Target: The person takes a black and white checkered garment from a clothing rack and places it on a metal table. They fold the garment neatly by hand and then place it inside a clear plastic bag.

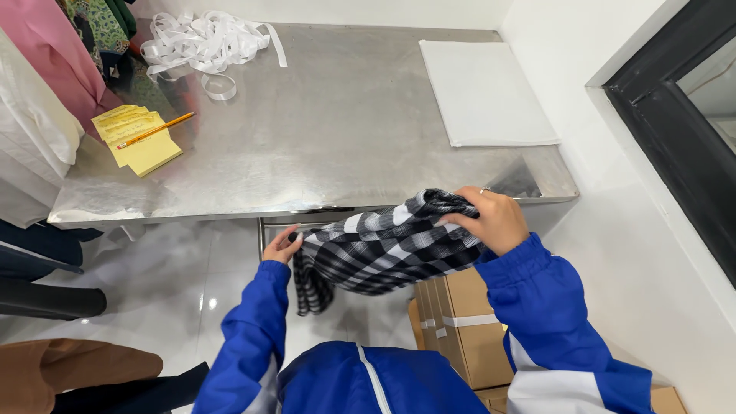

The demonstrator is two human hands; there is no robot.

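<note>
A black-and-white checked cloth (383,249) hangs bunched between my two hands, just in front of the near edge of a steel table (337,130). My right hand (494,221) grips its upper right end, raised to about table height. My left hand (282,245) pinches the cloth's left edge lower down, and a loose corner dangles below it. Both arms wear blue sleeves with white panels.
On the table lie a yellow notepad (142,142) with a pencil (156,130), a tangle of white tape strips (205,40) and a white sheet stack (484,92). Cardboard boxes (464,326) stand on the floor at right. Garments hang at left. A white wall runs along the right.
</note>
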